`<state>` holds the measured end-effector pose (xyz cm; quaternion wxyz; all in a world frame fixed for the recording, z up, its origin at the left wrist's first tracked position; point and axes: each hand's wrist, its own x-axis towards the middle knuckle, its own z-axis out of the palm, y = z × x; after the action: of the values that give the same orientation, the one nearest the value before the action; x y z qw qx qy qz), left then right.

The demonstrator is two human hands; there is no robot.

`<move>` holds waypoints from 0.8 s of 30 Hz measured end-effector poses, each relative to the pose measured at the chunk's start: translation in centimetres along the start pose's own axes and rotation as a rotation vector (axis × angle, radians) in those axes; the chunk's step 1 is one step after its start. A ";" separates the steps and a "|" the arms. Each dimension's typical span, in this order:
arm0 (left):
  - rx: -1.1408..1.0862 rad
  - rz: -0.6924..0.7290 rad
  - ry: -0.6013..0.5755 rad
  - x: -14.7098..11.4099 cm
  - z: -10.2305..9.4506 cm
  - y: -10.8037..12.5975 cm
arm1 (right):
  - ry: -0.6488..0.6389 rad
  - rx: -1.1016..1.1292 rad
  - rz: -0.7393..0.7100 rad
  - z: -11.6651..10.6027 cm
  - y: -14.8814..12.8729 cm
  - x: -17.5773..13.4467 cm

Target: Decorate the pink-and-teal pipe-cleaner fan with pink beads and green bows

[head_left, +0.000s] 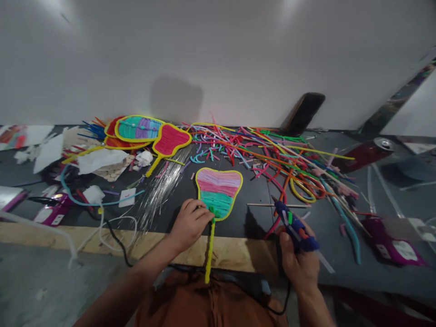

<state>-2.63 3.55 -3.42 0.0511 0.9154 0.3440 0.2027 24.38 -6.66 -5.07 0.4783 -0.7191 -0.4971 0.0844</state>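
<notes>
A fan-shaped pipe-cleaner piece (220,186) lies on the dark tabletop in front of me, with lilac, pink and teal bands inside a yellow edge. Its yellow stem (210,254) points toward me past the table's front edge. My left hand (192,222) has its fingers closed at the base of the fan, by a short green bit of pipe cleaner (214,210); the fingertips are partly hidden. In my right hand (301,263) is a blue hot glue gun (294,227), its nozzle aimed up and left, to the right of the fan. A clear glue stick (326,262) pokes out of its back.
More finished fans (172,140) lie at the back left. Loose pipe cleaners (235,143) are heaped along the wall. Scissors with yellow handles (303,190), a thin wooden stick (262,205), a red can (368,152) and a dark phone-like slab (303,113) are at the right.
</notes>
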 end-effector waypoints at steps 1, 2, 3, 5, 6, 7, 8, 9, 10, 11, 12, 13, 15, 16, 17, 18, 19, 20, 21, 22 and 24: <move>-0.003 0.002 -0.007 0.0 0.0 0.0 | 0.003 -0.002 -0.002 0.1 0.0 0.0; -0.011 0.003 -0.017 -0.1 0.1 -0.1 | 0.004 -0.008 -0.003 0.1 0.0 0.0; -0.024 -0.001 -0.018 -0.1 0.1 -0.1 | 0.006 -0.017 -0.007 0.1 -0.1 0.0; -0.059 -0.024 -0.012 -0.2 0.0 -0.2 | 0.017 -0.035 -0.019 0.2 -0.2 0.0; -0.079 -0.039 -0.011 -0.2 0.1 -0.2 | 0.018 -0.043 -0.026 0.2 -0.3 0.0; -0.100 -0.056 -0.012 -0.2 0.1 -0.2 | 0.019 -0.047 -0.029 0.2 -0.4 0.1; -0.118 -0.074 -0.012 -0.3 0.1 -0.3 | 0.020 -0.050 -0.028 0.2 -0.4 0.1; -0.131 -0.088 -0.010 -0.3 0.1 -0.3 | 0.019 -0.050 -0.025 0.2 -0.4 0.0; -0.137 -0.097 -0.003 -0.3 0.1 -0.2 | 0.014 -0.049 -0.017 0.2 -0.4 0.0; -0.134 -0.103 0.008 -0.3 0.1 -0.2 | 0.005 -0.045 -0.007 0.2 -0.4 0.0; -0.125 -0.104 0.019 -0.3 0.0 -0.2 | -0.005 -0.041 0.008 0.2 -0.3 0.0; -0.110 -0.103 0.028 -0.3 0.0 -0.1 | -0.015 -0.039 0.022 0.1 -0.3 -0.1; -0.078 -0.096 0.024 -0.3 -0.2 0.0 | -0.029 -0.039 0.042 0.1 -0.1 -0.2; -0.062 -0.092 0.016 -0.2 -0.2 0.1 | -0.027 -0.042 0.045 0.1 -0.1 -0.2; -0.046 -0.085 0.007 -0.2 -0.3 0.2 | -0.023 -0.045 0.042 0.1 0.0 -0.3; -0.029 -0.076 -0.001 -0.2 -0.4 0.3 | -0.021 -0.048 0.033 0.1 0.0 -0.3; -0.012 -0.065 -0.008 -0.2 -0.4 0.3 | -0.022 -0.048 0.025 0.1 0.0 -0.3; 0.006 -0.053 -0.015 -0.2 -0.4 0.3 | -0.024 -0.045 0.020 0.1 0.0 -0.3; 0.025 -0.042 -0.019 -0.2 -0.4 0.4 | -0.026 -0.040 0.018 0.2 0.0 -0.3; 0.043 -0.034 -0.023 -0.2 -0.4 0.4 | -0.026 -0.033 0.019 0.2 0.0 -0.3; 0.076 -0.015 -0.028 -0.3 -0.4 0.4 | -0.022 -0.018 0.033 0.2 0.0 -0.3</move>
<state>-2.75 3.08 -3.05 0.0224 0.9168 0.3575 0.1765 24.16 -6.77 -5.27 0.4650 -0.7304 -0.4910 0.0957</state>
